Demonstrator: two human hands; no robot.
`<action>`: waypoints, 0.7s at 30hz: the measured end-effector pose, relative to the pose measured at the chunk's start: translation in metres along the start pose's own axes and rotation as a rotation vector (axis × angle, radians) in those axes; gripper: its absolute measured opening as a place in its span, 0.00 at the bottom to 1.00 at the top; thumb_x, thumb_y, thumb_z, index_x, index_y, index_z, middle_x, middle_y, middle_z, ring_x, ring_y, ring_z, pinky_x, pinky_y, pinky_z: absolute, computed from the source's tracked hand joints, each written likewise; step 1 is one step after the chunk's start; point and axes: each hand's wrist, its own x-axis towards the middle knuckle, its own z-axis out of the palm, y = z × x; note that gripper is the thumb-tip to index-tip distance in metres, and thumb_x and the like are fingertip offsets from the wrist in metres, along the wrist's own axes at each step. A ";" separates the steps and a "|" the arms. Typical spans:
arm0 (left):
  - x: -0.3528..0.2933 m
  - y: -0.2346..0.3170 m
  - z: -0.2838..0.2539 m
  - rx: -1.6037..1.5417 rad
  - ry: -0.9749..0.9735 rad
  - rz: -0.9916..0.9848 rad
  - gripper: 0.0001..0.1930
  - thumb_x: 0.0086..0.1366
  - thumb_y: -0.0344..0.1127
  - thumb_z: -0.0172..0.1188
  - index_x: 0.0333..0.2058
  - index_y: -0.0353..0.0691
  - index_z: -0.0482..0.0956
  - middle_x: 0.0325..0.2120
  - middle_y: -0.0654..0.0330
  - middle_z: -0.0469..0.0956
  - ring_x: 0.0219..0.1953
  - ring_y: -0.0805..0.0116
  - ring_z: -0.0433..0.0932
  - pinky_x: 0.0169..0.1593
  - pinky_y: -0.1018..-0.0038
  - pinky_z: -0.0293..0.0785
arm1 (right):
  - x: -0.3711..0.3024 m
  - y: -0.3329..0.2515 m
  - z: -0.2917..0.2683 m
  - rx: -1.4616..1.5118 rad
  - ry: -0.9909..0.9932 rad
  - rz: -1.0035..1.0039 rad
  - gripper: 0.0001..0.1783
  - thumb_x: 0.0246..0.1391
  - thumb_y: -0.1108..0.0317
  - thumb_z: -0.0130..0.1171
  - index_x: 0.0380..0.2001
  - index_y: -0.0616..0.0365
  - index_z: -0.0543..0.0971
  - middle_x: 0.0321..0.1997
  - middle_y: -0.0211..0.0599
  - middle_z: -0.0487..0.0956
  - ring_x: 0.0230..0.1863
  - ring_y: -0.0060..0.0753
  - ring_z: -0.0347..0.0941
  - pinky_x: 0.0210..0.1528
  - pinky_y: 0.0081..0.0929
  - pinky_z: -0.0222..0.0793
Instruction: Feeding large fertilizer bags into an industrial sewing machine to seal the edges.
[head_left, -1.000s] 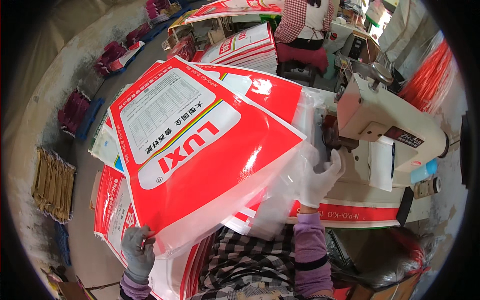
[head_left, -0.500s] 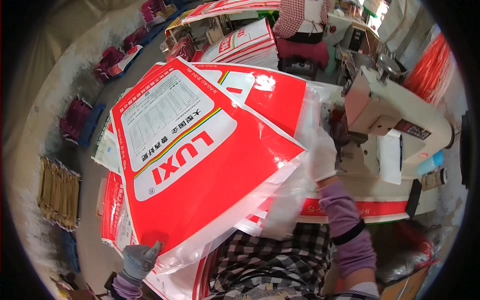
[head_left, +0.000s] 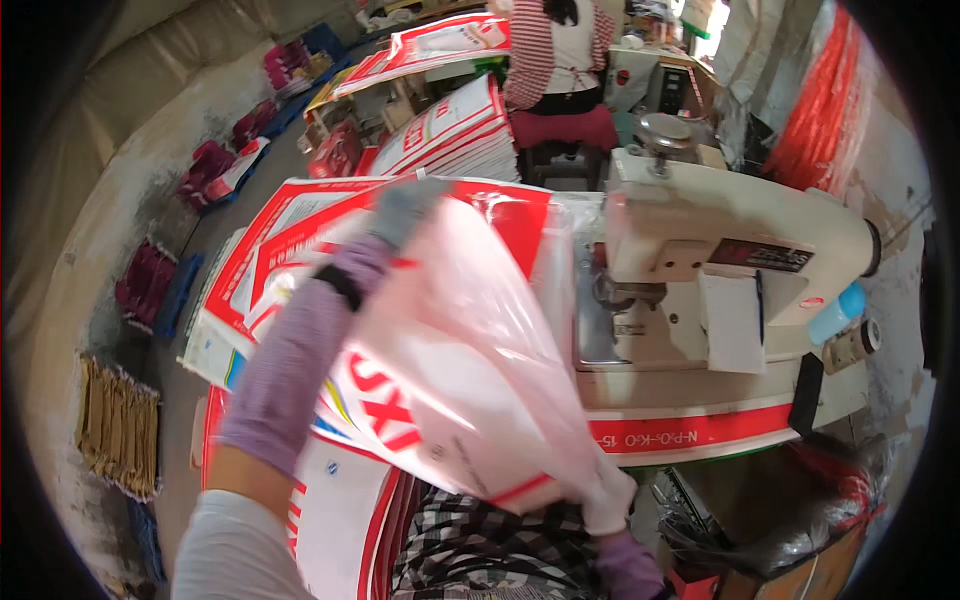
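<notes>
1. Fingers of your right hand point(head_left: 607, 500) look closed on the near corner of the printed sack point(head_left: 480, 400); your left hand point(head_left: 408, 212) blurs at its far part, so whether it grips can't be told.
2. Moments ago that sack lay spread, red face up; now it bends between your hands, pale side showing, apparently mid-turn and unsettled.
3. Your left hand has swung across from the near corner; your right has left the sewing machine point(head_left: 740, 215).
4. Other red-and-white sacks point(head_left: 515, 215) lie beyond, then a seated co-worker point(head_left: 560, 50).
</notes>
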 end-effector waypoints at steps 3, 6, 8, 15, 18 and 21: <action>0.046 0.092 0.090 -0.203 -0.215 0.058 0.13 0.57 0.27 0.53 0.38 0.48 0.83 0.39 0.59 0.81 0.39 0.61 0.81 0.41 0.67 0.78 | -0.062 0.072 -0.034 0.082 0.258 0.013 0.22 0.56 0.71 0.51 0.54 0.68 0.75 0.48 0.44 0.82 0.50 0.29 0.78 0.53 0.28 0.70; 0.059 0.108 0.114 -0.391 -0.545 -0.062 0.11 0.57 0.30 0.55 0.36 0.51 0.84 0.39 0.61 0.82 0.40 0.62 0.81 0.43 0.67 0.77 | -0.109 0.057 -0.059 -0.352 0.292 -0.087 0.22 0.48 0.74 0.57 0.49 0.63 0.79 0.41 0.49 0.82 0.42 0.37 0.80 0.43 0.31 0.74; 0.063 0.130 0.133 -0.272 -0.572 -0.037 0.11 0.56 0.30 0.56 0.36 0.53 0.84 0.39 0.62 0.82 0.40 0.62 0.81 0.43 0.67 0.77 | -0.123 0.052 -0.074 -0.634 0.201 -0.224 0.23 0.42 0.74 0.61 0.46 0.64 0.81 0.35 0.48 0.82 0.34 0.37 0.80 0.37 0.33 0.74; 0.057 0.166 0.101 -0.126 -0.602 0.018 0.12 0.61 0.39 0.59 0.42 0.58 0.84 0.40 0.68 0.81 0.43 0.63 0.80 0.45 0.68 0.76 | -0.117 0.116 -0.074 -0.034 0.025 0.220 0.17 0.46 0.69 0.67 0.43 0.57 0.84 0.27 0.39 0.83 0.28 0.24 0.79 0.32 0.29 0.73; 0.058 0.171 0.100 -0.079 -0.621 0.106 0.14 0.60 0.39 0.57 0.42 0.66 0.84 0.29 0.61 0.82 0.31 0.56 0.80 0.38 0.64 0.76 | -0.143 0.116 -0.073 0.018 0.074 0.263 0.14 0.52 0.67 0.62 0.41 0.60 0.84 0.24 0.38 0.82 0.27 0.22 0.77 0.30 0.27 0.72; 0.059 0.174 0.101 0.096 -0.692 0.044 0.14 0.60 0.37 0.58 0.42 0.65 0.84 0.31 0.62 0.82 0.32 0.57 0.80 0.38 0.64 0.77 | -0.115 0.115 -0.063 -0.111 0.052 0.080 0.15 0.51 0.66 0.63 0.41 0.60 0.84 0.23 0.44 0.81 0.26 0.21 0.77 0.29 0.26 0.72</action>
